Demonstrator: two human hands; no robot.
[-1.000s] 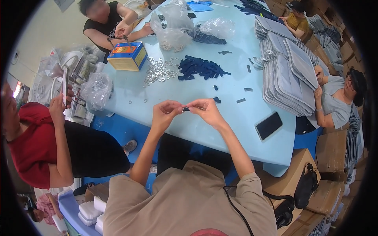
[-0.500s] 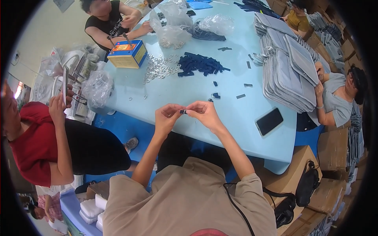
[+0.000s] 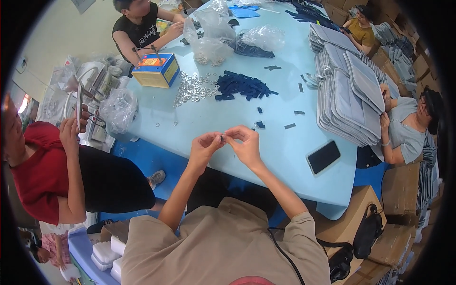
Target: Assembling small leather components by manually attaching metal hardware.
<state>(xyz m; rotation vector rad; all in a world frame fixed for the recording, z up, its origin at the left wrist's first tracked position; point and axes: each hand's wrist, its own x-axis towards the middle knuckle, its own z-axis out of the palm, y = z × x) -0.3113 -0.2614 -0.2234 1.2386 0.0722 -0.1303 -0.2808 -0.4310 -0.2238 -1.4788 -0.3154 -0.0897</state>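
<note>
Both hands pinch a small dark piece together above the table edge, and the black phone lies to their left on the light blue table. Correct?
Not quite. In the head view the left hand and right hand do pinch the small dark piece, but the black phone lies to their right on the light blue table.

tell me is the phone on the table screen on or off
Off, as far as shows. The phone lies flat near the table edge with a uniformly black face, no lit area, right of the hands.
</note>
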